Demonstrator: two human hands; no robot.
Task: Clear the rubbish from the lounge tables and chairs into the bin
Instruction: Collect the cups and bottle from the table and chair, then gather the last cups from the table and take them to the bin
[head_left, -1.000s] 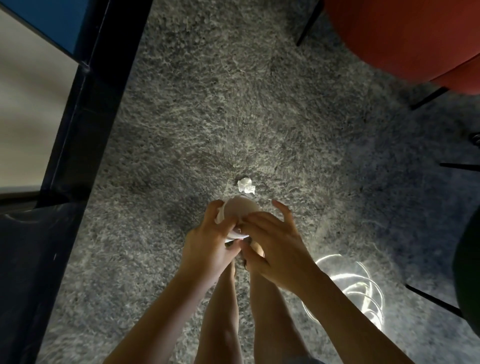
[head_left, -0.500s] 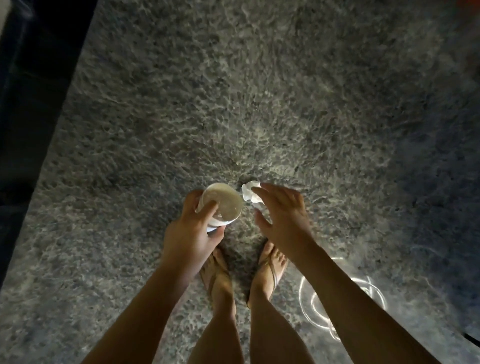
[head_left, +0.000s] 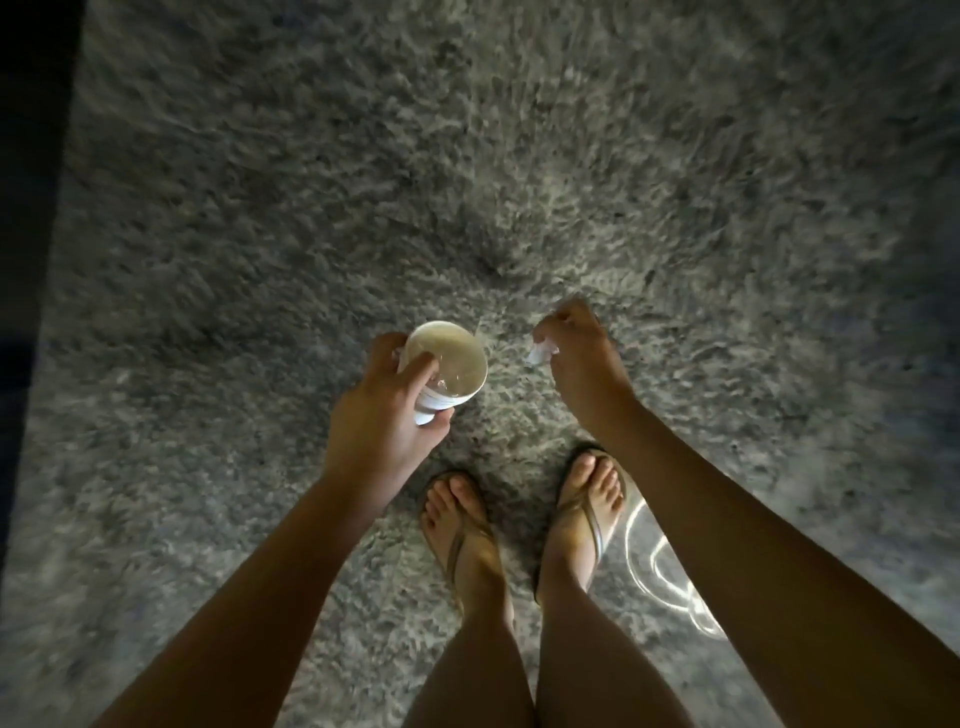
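Crumpled white paper scrap (head_left: 536, 354), right of centre, looks light and soft, so any fold serves; right hand (head_left: 576, 358) pinches it. Left hand (head_left: 379, 415) curls round the white paper cup (head_left: 452, 364).

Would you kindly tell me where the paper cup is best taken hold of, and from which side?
Grip the paper cup round its side wall, below the rim, coming from its left, as the left hand does. The wall is round and narrow enough to wrap, and the open mouth faces up, so it is left free for the crumpled paper pinched in the right hand.
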